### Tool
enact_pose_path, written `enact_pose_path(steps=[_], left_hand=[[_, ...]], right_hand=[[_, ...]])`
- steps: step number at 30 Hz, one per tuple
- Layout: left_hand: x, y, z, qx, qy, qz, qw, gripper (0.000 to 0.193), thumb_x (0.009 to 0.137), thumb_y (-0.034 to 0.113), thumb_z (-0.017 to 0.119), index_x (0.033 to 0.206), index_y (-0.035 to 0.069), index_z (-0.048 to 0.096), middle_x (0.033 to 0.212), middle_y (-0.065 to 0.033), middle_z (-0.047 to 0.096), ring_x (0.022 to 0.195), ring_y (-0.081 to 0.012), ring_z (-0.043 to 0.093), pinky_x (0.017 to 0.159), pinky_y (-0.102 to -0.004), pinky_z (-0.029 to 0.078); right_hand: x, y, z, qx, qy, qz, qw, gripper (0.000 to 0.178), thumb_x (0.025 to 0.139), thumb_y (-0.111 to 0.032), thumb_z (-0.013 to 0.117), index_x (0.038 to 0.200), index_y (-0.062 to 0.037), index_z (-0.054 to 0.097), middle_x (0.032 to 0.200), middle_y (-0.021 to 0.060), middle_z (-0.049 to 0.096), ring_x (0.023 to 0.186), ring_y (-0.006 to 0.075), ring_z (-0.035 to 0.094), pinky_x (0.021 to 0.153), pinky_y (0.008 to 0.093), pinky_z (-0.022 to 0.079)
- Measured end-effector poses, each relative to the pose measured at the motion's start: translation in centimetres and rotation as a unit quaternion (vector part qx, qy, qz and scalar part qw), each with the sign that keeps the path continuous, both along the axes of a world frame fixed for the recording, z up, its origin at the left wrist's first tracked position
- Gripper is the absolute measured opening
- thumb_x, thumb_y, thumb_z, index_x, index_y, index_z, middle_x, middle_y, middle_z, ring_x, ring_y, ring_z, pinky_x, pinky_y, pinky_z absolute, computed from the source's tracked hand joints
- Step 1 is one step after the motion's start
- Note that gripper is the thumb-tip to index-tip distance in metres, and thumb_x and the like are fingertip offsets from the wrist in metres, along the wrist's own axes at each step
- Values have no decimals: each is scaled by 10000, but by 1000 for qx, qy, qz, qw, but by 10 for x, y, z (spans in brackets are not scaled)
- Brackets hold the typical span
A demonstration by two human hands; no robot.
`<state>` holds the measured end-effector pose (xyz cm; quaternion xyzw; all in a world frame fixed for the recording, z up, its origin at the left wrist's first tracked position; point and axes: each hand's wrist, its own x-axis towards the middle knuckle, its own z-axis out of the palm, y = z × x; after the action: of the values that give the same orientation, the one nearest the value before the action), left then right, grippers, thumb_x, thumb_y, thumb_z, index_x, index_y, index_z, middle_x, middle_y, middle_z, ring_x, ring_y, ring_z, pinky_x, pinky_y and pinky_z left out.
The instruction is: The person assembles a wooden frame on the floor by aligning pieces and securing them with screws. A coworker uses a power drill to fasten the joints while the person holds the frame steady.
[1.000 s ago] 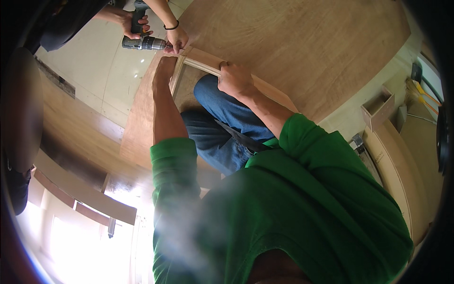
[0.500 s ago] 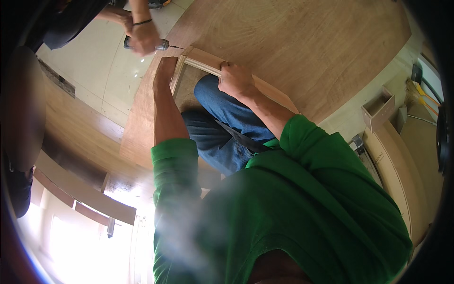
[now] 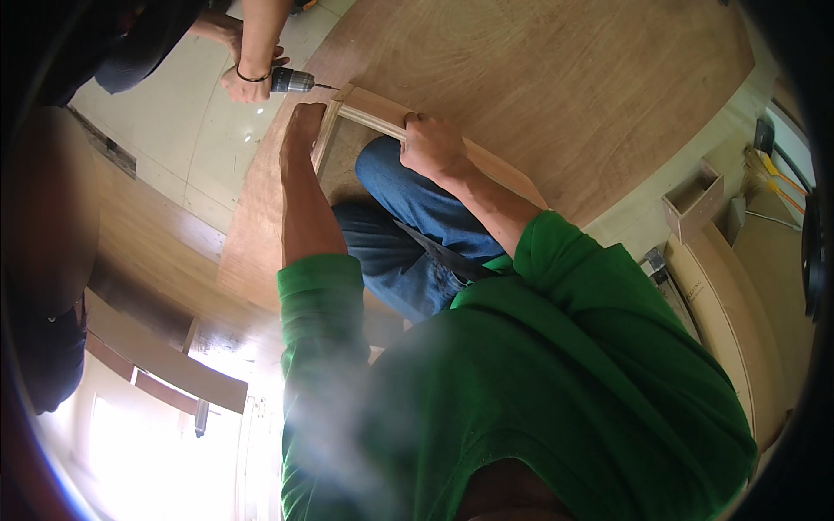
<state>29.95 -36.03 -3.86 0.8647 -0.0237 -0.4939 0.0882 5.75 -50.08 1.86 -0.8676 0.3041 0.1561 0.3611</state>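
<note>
A wooden frame [image 3: 373,108] made of joined boards stands in front of my bent knees. My left hand [image 3: 306,123] is closed against its short left board, near the corner, with most of the fingers hidden. Farther right, my right hand [image 3: 433,143] is wrapped over the top edge of the long board. Beyond the corner, another person's hands [image 3: 248,80] hold a power drill [image 3: 293,81]. Its thin bit points at the corner, with the tip close to the wood; I cannot tell whether it touches.
A large plywood sheet [image 3: 556,78] lies beneath and beyond the frame. The co-worker is at the upper left, over pale floor tiles [image 3: 195,130]. An open wooden box [image 3: 693,201] and a long carton [image 3: 708,295] are on the right. Curved-looking boards [image 3: 169,356] sit at lower left.
The co-worker's hands have shifted on the drill, which sits slightly farther right. A dark-clothed limb at the far left has moved inward. My hands and the frame hold still.
</note>
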Motion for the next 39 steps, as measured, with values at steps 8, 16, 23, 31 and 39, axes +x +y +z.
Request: enact_pose_path(steps=[8, 16, 23, 31, 39], left_hand=[[0, 2, -2, -4, -13, 0, 1000, 549, 900, 384, 614, 1185, -61, 762, 1204, -347, 737, 1150, -406, 742, 1003, -535, 519], [0, -1, 2, 4, -7, 14, 1000, 539, 910, 375, 609, 1186, -64, 757, 1196, -355, 731, 1115, -407, 751, 988, -539, 523], [-1, -6, 7, 25, -13, 18, 999, 567, 897, 388, 610, 1202, -71, 744, 1174, -366, 728, 1090, -407, 751, 978, -543, 524], [-2, -5, 9, 14, -25, 14, 999, 582, 885, 395, 617, 1216, -66, 743, 1216, -369, 722, 1155, -438, 740, 1006, -550, 517], [4, 8, -11, 8, -3, -38, 999, 780, 1007, 611, 467, 1387, -53, 619, 1208, -241, 739, 1101, -274, 654, 1037, -534, 483]], right_hand=[[2, 0, -1, -5, 3, 0, 1000, 174, 831, -83, 725, 949, 45, 739, 948, 299, 783, 894, 430, 805, 812, 496, 663], [1, 0, -3, -5, 7, 0, 1000, 192, 829, -88, 732, 968, 45, 736, 950, 299, 783, 909, 420, 807, 810, 494, 665], [2, 1, -4, -8, 9, 1, 1000, 204, 831, -98, 730, 972, 49, 734, 949, 298, 782, 901, 423, 808, 809, 497, 665], [3, 1, -3, -4, -1, -6, 1000, 212, 830, -99, 729, 976, 54, 731, 954, 300, 781, 903, 426, 805, 807, 502, 664], [3, 0, -3, -6, 4, 0, 1000, 192, 825, -88, 725, 962, 45, 728, 950, 296, 780, 892, 429, 804, 800, 502, 664]])
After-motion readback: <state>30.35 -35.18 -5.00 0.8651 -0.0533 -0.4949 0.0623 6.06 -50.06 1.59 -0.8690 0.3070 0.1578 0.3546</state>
